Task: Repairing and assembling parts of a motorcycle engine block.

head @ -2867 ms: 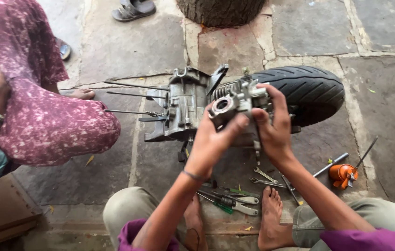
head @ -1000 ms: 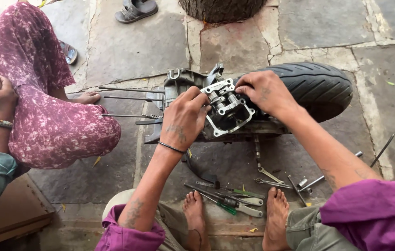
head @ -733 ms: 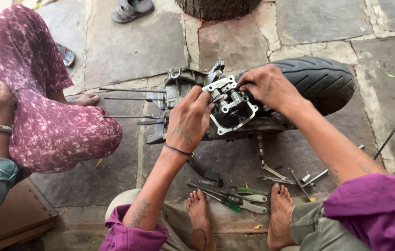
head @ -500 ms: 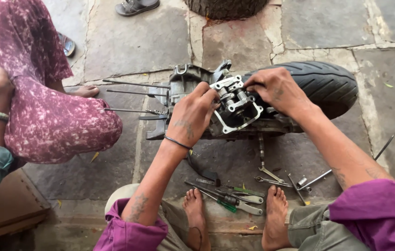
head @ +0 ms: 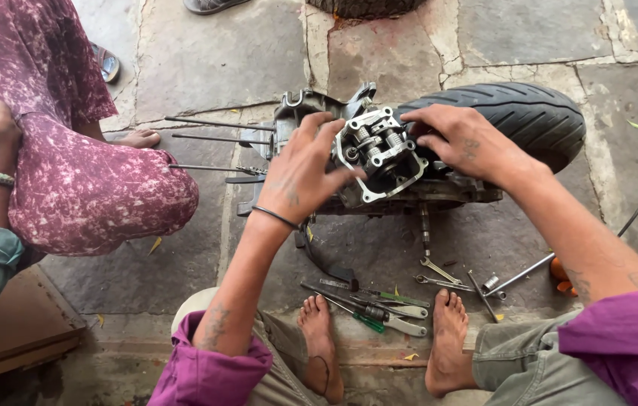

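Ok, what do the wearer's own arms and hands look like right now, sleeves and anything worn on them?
Both hands are bare, no gloves. The left hand has a thin dark band around the wrist; faint dark markings show on that forearm and on the back of the right hand. Purple sleeves are pushed up past the elbows, leaving the forearms uncovered. Grey-green trousers and bare feet show below.

Large grey irregular stone floor slabs [head: 229, 68] meet at cracked mortar joints under soft, even daylight. A low brown wooden board [head: 15, 327] lies at the lower left.
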